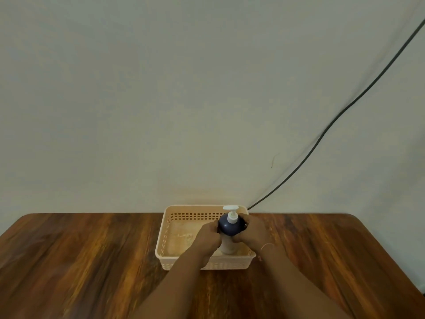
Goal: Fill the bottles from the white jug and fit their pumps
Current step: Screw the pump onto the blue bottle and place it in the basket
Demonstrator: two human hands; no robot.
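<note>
Currently held: bottle (230,225), gripped by both hands and standing upright inside the basket (184,209), toward its 3 o'clock end.
Pump (231,215): sitting white on top of the dark shoulder, apparently fitted.
Left hand (207,238): curling round the bottle from 9 o'clock.
Right hand (254,231): wrapping the same shoulder from 3 o'clock, wearing a thin bangle (266,246) at the wrist.
Bearing: lying at 12 o'clock from the body, leaning slightly toward 1; both hands equally near, both touching.
Long axis: running vertical, pump uppermost; nozzle seemingly pointing toward 9 o'clock, too blurred for certainty.
Basket: resting on the desk (92,261) at its far edge, with a cable (345,109) climbing the wall toward 1 o'clock behind.
Hidden: pale lower body mostly covered by the hands; base touching the basket floor or hanging just above, impossible to tell; fill level and collar tightness not showing.
Out of view: white jug and any other bottles.
Coming move, judging only: probably travelling straight along that vertical axis, keeping clear of the basket rim.
</note>
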